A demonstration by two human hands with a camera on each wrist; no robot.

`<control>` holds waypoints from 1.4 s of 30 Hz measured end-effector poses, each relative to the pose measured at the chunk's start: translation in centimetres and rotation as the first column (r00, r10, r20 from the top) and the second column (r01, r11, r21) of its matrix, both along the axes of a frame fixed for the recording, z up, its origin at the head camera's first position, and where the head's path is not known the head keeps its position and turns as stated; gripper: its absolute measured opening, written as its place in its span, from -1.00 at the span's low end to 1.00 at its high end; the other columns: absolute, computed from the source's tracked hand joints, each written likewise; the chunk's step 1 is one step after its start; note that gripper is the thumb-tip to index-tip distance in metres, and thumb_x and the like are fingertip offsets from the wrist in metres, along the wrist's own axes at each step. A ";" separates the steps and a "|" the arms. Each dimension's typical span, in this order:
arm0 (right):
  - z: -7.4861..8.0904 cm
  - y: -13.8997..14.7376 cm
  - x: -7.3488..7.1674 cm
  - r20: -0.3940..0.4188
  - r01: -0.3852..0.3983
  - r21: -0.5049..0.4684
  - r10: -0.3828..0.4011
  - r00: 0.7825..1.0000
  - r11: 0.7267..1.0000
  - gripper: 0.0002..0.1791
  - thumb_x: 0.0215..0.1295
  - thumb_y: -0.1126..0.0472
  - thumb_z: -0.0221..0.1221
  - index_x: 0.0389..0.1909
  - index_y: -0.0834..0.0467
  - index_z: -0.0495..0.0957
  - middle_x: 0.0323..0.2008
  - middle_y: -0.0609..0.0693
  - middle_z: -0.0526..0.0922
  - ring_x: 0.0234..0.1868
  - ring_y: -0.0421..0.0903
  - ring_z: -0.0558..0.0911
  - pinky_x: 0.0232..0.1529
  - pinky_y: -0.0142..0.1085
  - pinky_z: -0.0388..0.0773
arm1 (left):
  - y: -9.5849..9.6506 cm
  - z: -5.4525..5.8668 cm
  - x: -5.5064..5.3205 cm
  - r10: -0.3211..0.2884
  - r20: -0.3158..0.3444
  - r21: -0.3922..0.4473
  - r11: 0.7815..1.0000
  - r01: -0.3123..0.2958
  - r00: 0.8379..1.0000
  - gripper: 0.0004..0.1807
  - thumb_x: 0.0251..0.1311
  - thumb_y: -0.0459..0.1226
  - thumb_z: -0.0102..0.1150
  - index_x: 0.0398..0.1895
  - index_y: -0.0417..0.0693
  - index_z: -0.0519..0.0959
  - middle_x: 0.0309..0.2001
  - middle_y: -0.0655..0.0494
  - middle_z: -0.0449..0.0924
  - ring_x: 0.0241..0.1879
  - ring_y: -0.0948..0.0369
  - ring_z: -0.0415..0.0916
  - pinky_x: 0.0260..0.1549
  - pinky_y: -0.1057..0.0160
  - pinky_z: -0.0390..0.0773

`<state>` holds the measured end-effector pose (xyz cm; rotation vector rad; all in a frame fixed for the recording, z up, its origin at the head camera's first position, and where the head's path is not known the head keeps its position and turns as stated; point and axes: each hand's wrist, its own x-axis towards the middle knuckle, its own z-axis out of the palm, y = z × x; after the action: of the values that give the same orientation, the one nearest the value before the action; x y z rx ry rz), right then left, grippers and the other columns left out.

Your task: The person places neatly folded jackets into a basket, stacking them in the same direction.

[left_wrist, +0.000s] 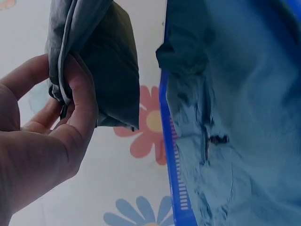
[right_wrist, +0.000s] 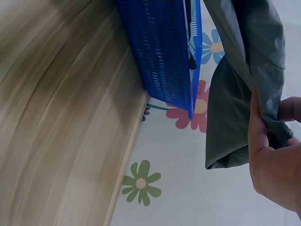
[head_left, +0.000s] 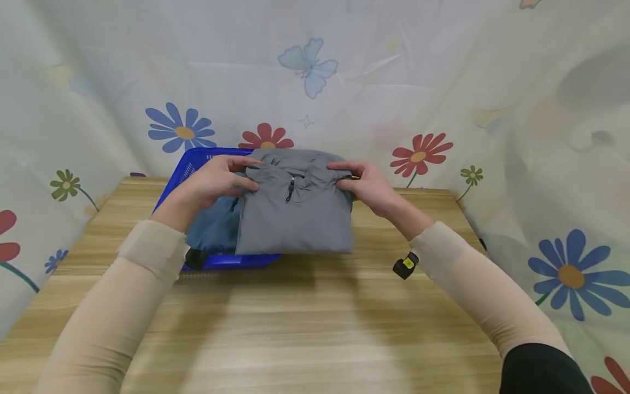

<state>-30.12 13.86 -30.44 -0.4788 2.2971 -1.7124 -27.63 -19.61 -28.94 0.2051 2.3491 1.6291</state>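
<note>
A folded grey zip-neck garment (head_left: 295, 219) hangs in the air between both hands, its short zip pull near the collar. My left hand (head_left: 221, 178) pinches its upper left edge, thumb in front. At the upper right edge my right hand (head_left: 369, 186) pinches it the same way. In the left wrist view, the fingers (left_wrist: 82, 94) wrap round the folded layers. The right wrist view has the grey cloth (right_wrist: 230, 117) drooping from the right hand. Below and left, a folded blue garment (head_left: 214, 227) with a dark zip pull lies in a blue plastic basket (head_left: 246, 262), partly hidden by the grey one.
The basket stands toward the back left of a wood-grain table (head_left: 295, 328). A flower-printed white curtain (head_left: 354, 109) hangs behind and at the sides. Its perforated side wall (right_wrist: 157, 47) shows in the right wrist view. Small black devices (head_left: 406, 266) are strapped at the wrists.
</note>
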 end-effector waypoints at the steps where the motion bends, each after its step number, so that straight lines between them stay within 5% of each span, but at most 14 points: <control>1: 0.0 -0.2 0.0 0.000 0.003 -0.001 -0.003 1.000 1.000 -0.53 0.44 0.38 0.18 0.34 0.13 0.57 0.37 0.05 0.43 -0.03 -0.02 0.58 -0.28 -0.30 0.64 | -0.2 0.0 -0.1 -0.002 0.002 0.003 1.000 0.002 1.000 -0.33 0.34 -0.41 0.29 0.51 -0.13 0.36 0.54 -0.16 0.14 0.43 -0.12 0.21 0.31 -0.24 0.30; 15: 0.4 -3.7 -0.7 -0.007 -0.010 -0.012 0.010 1.000 1.000 -0.54 0.42 0.39 0.17 0.31 0.11 0.60 0.34 0.01 0.46 -0.08 -0.03 0.60 -0.29 -0.27 0.65 | -3.8 0.1 -1.2 0.017 0.037 -0.016 1.000 -0.017 0.999 -0.26 0.33 -0.38 0.33 0.56 -0.11 0.30 0.61 -0.17 -0.05 0.51 -0.13 0.05 0.34 -0.25 0.23; 24: 0.5 -6.0 -1.2 0.011 -0.031 -0.028 0.031 0.999 0.999 -0.55 0.44 0.39 0.16 0.30 0.09 0.60 0.38 -0.01 0.43 -0.07 -0.04 0.62 -0.22 -0.22 0.65 | -6.0 0.3 -1.5 0.024 0.050 -0.050 0.999 -0.021 0.998 -0.26 0.35 -0.36 0.32 0.56 -0.14 0.27 0.55 -0.21 0.08 0.43 -0.13 0.15 0.36 -0.24 0.20; 33: 0.1 -8.3 -1.5 0.017 -0.026 -0.073 0.027 0.999 0.997 -0.56 0.43 0.43 0.14 0.28 0.14 0.61 0.36 0.03 0.46 -0.16 -0.07 0.62 -0.24 -0.22 0.66 | -8.5 0.6 -1.5 0.000 0.055 -0.095 0.995 0.005 0.999 -0.21 0.38 -0.30 0.30 0.60 -0.14 0.18 0.58 -0.21 0.01 0.39 -0.12 0.19 0.34 -0.21 0.23; 42: -0.6 -10.9 -1.7 -0.022 -0.036 -0.072 0.034 0.999 0.997 -0.56 0.39 0.44 0.16 0.23 0.13 0.65 0.28 0.00 0.53 -0.22 -0.08 0.58 -0.37 -0.28 0.60 | -11.3 0.3 -1.6 -0.008 0.056 -0.161 0.987 0.017 0.998 -0.20 0.41 -0.26 0.28 0.62 -0.16 0.14 0.54 -0.19 0.09 -0.01 0.39 0.53 0.17 0.10 0.52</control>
<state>-31.82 2.98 -31.09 -0.5504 2.2333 -1.7872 -29.24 -30.88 -28.64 0.1394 2.4182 1.4111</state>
